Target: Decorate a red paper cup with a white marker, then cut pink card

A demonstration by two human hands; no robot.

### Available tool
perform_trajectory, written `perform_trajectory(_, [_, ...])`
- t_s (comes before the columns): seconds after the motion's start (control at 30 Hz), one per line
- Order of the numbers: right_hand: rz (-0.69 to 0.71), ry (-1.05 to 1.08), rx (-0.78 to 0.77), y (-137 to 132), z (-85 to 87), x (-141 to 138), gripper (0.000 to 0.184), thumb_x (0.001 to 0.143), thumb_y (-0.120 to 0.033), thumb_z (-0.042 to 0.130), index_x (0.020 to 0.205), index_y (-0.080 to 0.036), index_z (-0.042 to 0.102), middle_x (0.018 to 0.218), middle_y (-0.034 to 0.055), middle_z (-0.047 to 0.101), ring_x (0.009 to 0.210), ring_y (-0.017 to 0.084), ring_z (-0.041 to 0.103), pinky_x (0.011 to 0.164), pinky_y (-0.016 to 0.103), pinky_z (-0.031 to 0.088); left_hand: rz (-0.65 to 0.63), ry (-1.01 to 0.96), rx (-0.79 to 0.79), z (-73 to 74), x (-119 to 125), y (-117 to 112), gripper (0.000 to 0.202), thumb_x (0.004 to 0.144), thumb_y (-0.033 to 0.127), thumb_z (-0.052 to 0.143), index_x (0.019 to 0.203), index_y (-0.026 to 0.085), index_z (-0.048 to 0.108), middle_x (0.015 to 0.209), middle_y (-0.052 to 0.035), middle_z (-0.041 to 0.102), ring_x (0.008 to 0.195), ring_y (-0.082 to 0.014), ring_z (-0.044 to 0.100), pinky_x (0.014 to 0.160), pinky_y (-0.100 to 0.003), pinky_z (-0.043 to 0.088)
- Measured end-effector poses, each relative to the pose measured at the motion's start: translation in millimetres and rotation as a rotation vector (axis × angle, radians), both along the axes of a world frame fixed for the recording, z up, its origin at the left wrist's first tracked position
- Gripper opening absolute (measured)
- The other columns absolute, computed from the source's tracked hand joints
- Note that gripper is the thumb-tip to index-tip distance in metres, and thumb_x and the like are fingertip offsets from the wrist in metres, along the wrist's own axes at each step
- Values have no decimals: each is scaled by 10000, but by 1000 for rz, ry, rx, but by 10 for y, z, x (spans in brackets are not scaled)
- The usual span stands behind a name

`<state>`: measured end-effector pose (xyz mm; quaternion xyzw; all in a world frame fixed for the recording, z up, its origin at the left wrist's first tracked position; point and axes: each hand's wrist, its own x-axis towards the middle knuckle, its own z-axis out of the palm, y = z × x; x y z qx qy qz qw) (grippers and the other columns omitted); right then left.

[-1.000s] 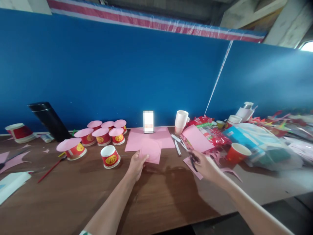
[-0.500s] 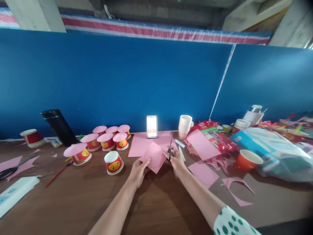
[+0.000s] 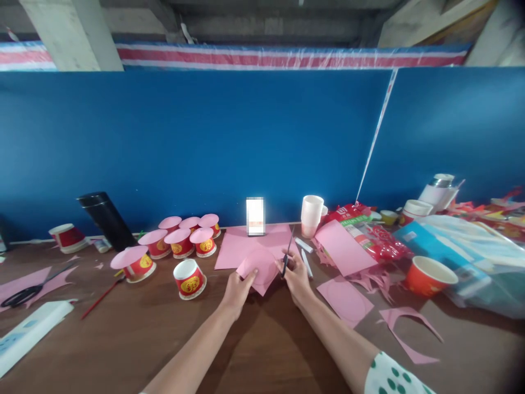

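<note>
Between thumb and fingers, my left hand [image 3: 239, 293] pinches a piece of pink paper [image 3: 261, 271] with a faint round outline drawn on it. Its far edge is rounded and its near end comes to a point. On the right, my right hand [image 3: 296, 276] grips dark-handled scissors [image 3: 286, 262], their blades pointing up and away beside the paper's right edge. Behind the hands lies a larger pink sheet [image 3: 233, 243]. A red paper cup [image 3: 190, 279] stands upside down left of my left hand.
Several upturned red cups topped with pink discs [image 3: 179, 241] stand at the left, near a black bottle [image 3: 107, 219]. A brush [image 3: 102, 298] and a second pair of scissors [image 3: 24, 295] lie there. White cups [image 3: 311, 213], pink offcuts [image 3: 410, 328] and an orange cup [image 3: 429, 276] are right.
The paper's far edge has gone from a corner to a curve, and the sheet is tilted differently in my left hand. The view has shifted slightly.
</note>
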<state>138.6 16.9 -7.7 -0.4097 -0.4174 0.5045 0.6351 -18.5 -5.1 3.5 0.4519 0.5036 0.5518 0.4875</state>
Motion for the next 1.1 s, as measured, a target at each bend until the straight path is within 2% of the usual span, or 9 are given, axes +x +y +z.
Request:
perform_trajectory(0.1, [-14,7,13,25,7,14,512,587,-333,747,1007,-184,497,679,-34,546,517,69,458,406,156,351,-36,-93,11,24,38,106,362,593,384,710,808,95,669,652,-59,657,667,-202,605,642,-293,457])
perform_trajectory(0.23, [-44,28,9,47,2,16,508,579,-317,752,1005,-181,509,673,-37,546,537,77,472,423,161,364,-51,-114,51,-1,116,187,359,661,409,648,828,91,656,678,-57,662,659,-185,602,641,-290,454])
perform_trajectory(0.33, [-79,47,-10,60,-7,14,501,570,-311,757,991,-182,519,636,-52,526,507,69,449,412,161,360,-73,-3,134,-32,156,166,321,667,379,647,827,101,659,685,-37,665,691,-183,601,667,-279,449])
perform_trajectory(0.4, [-83,52,-17,67,-13,13,500,566,-317,759,986,-187,522,616,-59,516,487,66,438,403,163,355,-101,123,171,-34,161,134,283,669,370,644,751,100,666,652,-28,656,665,-178,590,645,-261,439])
perform_trajectory(0.5, [-86,55,-23,74,-21,11,509,548,-322,769,979,-187,534,589,-62,510,484,75,452,404,171,355,-115,219,165,-29,145,107,305,713,395,593,689,98,659,623,-30,643,612,-166,569,586,-244,419])
perform_trajectory(0.67, [-73,40,-36,81,-31,3,529,519,-314,789,969,-181,543,595,-54,548,501,87,480,423,176,340,-71,268,130,-80,103,131,331,723,414,577,656,96,640,585,-30,622,583,-166,553,544,-234,395])
perform_trajectory(0.83, [-64,42,-28,76,-36,-4,517,536,-291,786,979,-186,542,632,-47,558,533,87,482,441,172,339,-107,248,135,-123,76,160,338,744,400,559,781,80,661,662,-48,651,689,-198,585,617,-249,422])
perform_trajectory(1.0, [-61,62,-62,83,-26,-7,520,528,-275,792,977,-181,546,630,-42,562,545,97,495,463,183,360,-106,238,78,-79,75,159,374,746,419,552,786,64,666,667,-66,662,682,-211,593,597,-258,430])
perform_trajectory(1.1, [-59,73,-71,102,-20,-6,533,503,-252,805,967,-176,554,638,-36,573,570,101,511,500,190,384,-102,205,54,-58,70,156,383,745,418,558,847,64,662,737,-78,679,758,-227,606,655,-269,445])
